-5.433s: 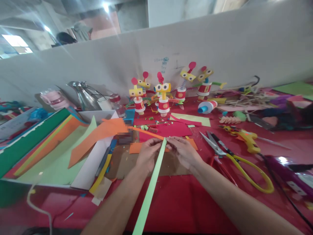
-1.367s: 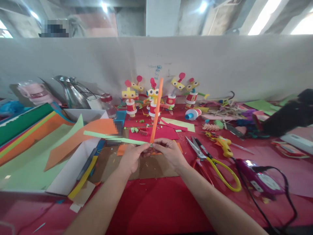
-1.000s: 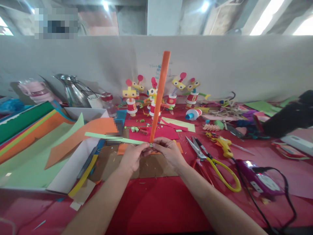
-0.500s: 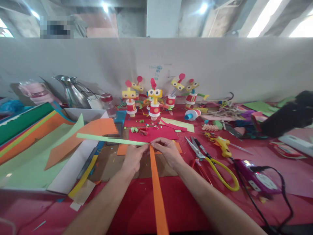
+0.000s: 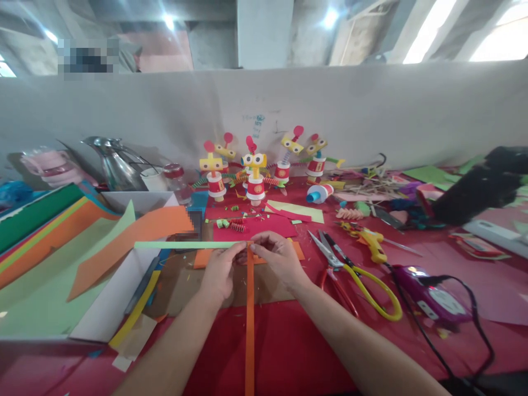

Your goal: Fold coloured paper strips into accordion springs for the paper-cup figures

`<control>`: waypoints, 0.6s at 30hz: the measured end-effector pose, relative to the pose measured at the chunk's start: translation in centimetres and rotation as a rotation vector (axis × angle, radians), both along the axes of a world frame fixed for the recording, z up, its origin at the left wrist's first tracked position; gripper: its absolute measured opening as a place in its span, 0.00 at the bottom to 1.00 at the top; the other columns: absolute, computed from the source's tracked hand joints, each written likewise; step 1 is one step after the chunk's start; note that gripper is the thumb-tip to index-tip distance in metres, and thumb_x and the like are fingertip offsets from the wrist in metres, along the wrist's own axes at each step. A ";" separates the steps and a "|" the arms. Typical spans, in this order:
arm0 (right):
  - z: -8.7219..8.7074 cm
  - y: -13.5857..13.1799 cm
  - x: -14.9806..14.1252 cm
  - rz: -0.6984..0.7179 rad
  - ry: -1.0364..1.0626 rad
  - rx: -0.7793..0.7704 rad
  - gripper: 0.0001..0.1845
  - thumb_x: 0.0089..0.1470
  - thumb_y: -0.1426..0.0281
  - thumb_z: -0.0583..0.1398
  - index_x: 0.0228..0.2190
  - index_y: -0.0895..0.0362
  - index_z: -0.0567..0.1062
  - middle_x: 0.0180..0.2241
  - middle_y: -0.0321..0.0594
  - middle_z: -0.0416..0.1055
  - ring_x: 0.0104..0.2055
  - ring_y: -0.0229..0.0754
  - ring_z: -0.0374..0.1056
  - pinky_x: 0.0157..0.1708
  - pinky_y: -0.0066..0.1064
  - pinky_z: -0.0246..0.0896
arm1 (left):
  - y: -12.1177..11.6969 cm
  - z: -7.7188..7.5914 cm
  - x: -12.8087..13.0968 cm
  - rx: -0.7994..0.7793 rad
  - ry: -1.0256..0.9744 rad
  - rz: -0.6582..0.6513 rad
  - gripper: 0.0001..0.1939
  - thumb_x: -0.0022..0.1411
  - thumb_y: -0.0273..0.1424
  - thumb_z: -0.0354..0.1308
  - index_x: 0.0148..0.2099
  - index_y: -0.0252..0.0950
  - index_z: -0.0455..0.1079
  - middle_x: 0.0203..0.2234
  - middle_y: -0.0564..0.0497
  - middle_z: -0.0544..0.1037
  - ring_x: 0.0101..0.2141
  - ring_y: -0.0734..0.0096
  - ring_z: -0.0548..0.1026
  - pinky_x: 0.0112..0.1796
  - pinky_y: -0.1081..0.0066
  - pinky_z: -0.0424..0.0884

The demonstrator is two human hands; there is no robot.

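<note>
Two paper strips meet at right angles between my fingertips above the middle of the table. The light green paper strip runs out to the left, and the orange paper strip hangs straight down toward me. My left hand pinches the green strip close to the join. With thumb and fingers, my right hand grips the orange strip at its upper end, where the two overlap. Fingers partly hide the join. Beneath the hands lie an orange paper piece and a brown board.
Several paper-cup robot figures stand at the back. On the right lie yellow-handled scissors, red-handled pliers, a yellow glue gun and a purple device with a cord. A white box of coloured paper is on the left.
The green strip has swung from slanting to nearly level. The orange strip's lower end has moved left, so it now hangs straight. Both hands keep their pinch, and the camera view has shifted slightly.
</note>
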State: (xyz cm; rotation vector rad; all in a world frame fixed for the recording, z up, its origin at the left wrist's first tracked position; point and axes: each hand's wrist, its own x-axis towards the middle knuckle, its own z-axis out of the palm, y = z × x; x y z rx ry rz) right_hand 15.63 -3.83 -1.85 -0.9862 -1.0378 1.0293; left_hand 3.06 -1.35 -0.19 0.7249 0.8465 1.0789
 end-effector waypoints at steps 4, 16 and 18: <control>-0.4 0.0 0.1 -0.023 -0.022 0.030 0.10 0.44 0.67 0.65 0.32 0.54 0.73 0.28 0.33 0.70 0.31 0.35 0.66 0.32 0.28 0.62 | -0.2 0.3 0.0 -0.013 -0.010 -0.019 0.10 0.39 0.30 0.69 0.27 0.31 0.75 0.20 0.51 0.77 0.23 0.77 0.71 0.27 0.75 0.65; 1.3 -0.9 0.5 0.122 -0.139 -0.102 0.11 0.51 0.62 0.60 0.27 0.57 0.73 0.25 0.35 0.70 0.28 0.36 0.66 0.29 0.28 0.60 | 0.1 -0.4 -0.2 0.100 0.105 0.044 0.09 0.41 0.32 0.69 0.26 0.33 0.76 0.18 0.53 0.76 0.23 0.77 0.70 0.29 0.75 0.65; 0.9 -0.8 0.4 0.123 -0.252 -0.058 0.10 0.51 0.63 0.59 0.25 0.57 0.73 0.24 0.34 0.69 0.27 0.35 0.64 0.28 0.27 0.58 | -0.1 -0.3 -0.2 0.095 0.105 0.052 0.09 0.40 0.32 0.69 0.25 0.33 0.75 0.17 0.54 0.74 0.22 0.79 0.69 0.28 0.76 0.64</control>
